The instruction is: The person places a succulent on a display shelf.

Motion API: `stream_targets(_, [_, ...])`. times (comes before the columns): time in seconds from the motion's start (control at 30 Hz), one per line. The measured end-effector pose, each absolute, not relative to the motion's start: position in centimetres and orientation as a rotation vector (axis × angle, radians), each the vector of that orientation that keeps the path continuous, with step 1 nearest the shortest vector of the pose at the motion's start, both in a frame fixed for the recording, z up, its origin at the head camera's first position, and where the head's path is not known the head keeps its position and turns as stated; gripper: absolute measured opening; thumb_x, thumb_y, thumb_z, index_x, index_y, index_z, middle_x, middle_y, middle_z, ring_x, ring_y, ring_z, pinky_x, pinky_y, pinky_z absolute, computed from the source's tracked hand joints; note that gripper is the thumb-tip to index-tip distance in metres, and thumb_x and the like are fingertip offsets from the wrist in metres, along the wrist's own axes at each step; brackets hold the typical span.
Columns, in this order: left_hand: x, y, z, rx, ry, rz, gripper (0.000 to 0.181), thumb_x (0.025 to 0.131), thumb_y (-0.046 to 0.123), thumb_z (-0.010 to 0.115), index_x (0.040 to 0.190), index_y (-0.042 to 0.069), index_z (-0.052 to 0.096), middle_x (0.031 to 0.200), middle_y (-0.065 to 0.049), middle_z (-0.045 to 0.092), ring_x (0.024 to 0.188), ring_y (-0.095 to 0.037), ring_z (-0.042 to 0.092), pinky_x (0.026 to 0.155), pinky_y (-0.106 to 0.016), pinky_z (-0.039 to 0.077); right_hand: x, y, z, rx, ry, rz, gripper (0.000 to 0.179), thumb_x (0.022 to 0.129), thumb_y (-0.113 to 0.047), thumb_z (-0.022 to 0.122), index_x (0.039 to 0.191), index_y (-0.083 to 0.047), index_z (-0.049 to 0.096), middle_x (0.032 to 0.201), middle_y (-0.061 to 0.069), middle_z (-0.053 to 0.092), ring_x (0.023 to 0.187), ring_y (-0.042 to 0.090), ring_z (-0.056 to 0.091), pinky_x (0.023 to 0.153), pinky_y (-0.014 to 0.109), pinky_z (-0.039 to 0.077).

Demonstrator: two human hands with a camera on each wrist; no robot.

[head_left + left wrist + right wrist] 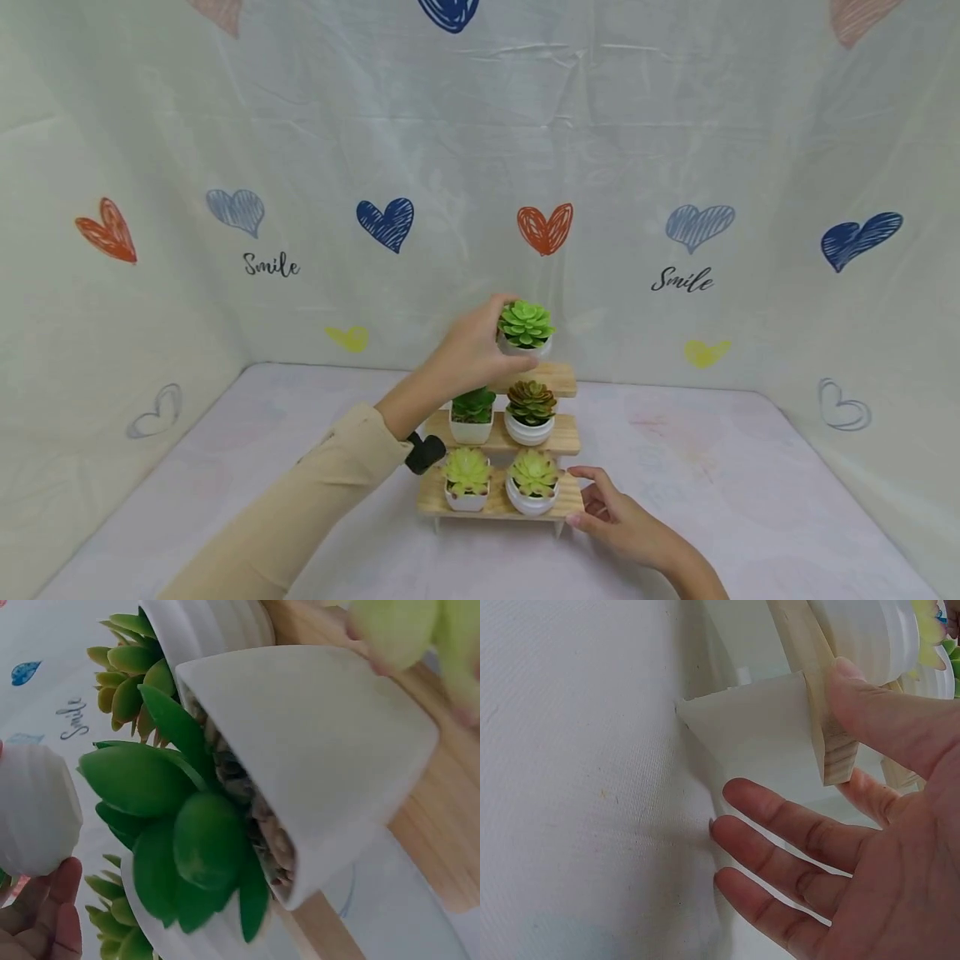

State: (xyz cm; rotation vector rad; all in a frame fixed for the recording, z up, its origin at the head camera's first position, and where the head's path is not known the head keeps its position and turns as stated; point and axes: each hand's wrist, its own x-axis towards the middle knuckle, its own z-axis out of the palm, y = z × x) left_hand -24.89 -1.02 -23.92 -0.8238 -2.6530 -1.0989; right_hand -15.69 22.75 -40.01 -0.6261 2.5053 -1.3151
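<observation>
My left hand grips a bright green artificial succulent by its white round pot, near the right end of the top step of a three-step wooden plant stand. On the middle step are a dark green succulent in a square pot and a reddish-green succulent in a round one. Two pale green succulents, a left one and a right one, occupy the bottom step. My right hand pinches that step's right end between thumb and index finger, its other fingers loosely bent.
Another potted succulent shows in the left wrist view; my left hand and forearm hide that area from the head view. The stand is on a table with a pale cloth. A white curtain with printed hearts hangs behind and at both sides.
</observation>
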Motion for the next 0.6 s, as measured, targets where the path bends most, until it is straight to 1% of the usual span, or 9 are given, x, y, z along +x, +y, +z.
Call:
stream_targets(0.1, [-25.2,-0.2,-23.7,-0.825,-2.735,-1.001,0.080,0.077,0.037,0.075,0.141,0.015,0.032,0.131,-0.006,0.053,0.112,-0.023,0.055,0.089,-0.042,0.049,-15.7,22.8,-40.0,-0.621,2.501,-1.318,0.060,0.095,-0.027,0.053,0.137,0.003,0.023,0.094,0.007,0.049,0.081,0.004,0.049,0.068,0.021,0.043])
stream_targets(0.2, [-25.6,0.4,-23.6,-0.834,-2.789,-0.913,0.075,0.076,0.038,0.075,0.138,0.018,0.036,0.123,-0.004,0.058,0.104,-0.023,0.057,0.087,-0.042,0.048,-15.8,22.9,-40.0,-0.618,2.492,-1.322,0.060,0.095,-0.027,0.053,0.137,0.003,0.023,0.094,0.007,0.049,0.081,0.004,0.049,0.069,0.021,0.043])
stream_targets(0.33, [-26.3,0.9,-23.5,-0.901,-2.825,-0.755,0.052,0.082,0.031,0.071,0.126,0.017,0.048,0.102,0.001,0.064,0.091,-0.018,0.059,0.099,-0.043,0.036,-15.7,22.9,-40.1,-0.607,2.496,-1.324,0.059,0.095,-0.027,0.054,0.137,0.002,0.024,0.095,0.007,0.051,0.081,0.004,0.050,0.069,0.021,0.044])
stream_targets(0.43, [-26.5,1.0,-23.3,-0.966,-2.858,-0.566,0.039,0.085,0.026,0.068,0.120,0.016,0.052,0.094,0.004,0.064,0.086,-0.015,0.059,0.103,-0.045,0.026,-15.7,22.8,-40.1,-0.598,2.497,-1.330,0.059,0.094,-0.027,0.054,0.137,0.001,0.024,0.096,0.007,0.054,0.082,0.003,0.051,0.070,0.021,0.044])
stream_targets(0.53, [-26.4,1.0,-23.1,-1.008,-2.891,-0.441,0.036,0.085,0.027,0.068,0.117,0.018,0.054,0.096,0.005,0.063,0.088,-0.015,0.058,0.103,-0.046,0.025,-15.7,22.8,-40.1,-0.621,2.489,-1.350,0.059,0.094,-0.025,0.055,0.137,0.001,0.024,0.097,0.008,0.055,0.082,0.003,0.052,0.069,0.021,0.045])
stream_targets(0.6, [-26.4,0.9,-22.9,-1.018,-2.900,-0.461,0.033,0.086,0.026,0.066,0.116,0.019,0.055,0.099,0.004,0.063,0.091,-0.016,0.059,0.103,-0.046,0.024,-15.7,22.9,-40.1,-0.637,2.484,-1.363,0.058,0.094,-0.024,0.055,0.137,0.001,0.023,0.096,0.008,0.055,0.081,0.002,0.051,0.068,0.021,0.044])
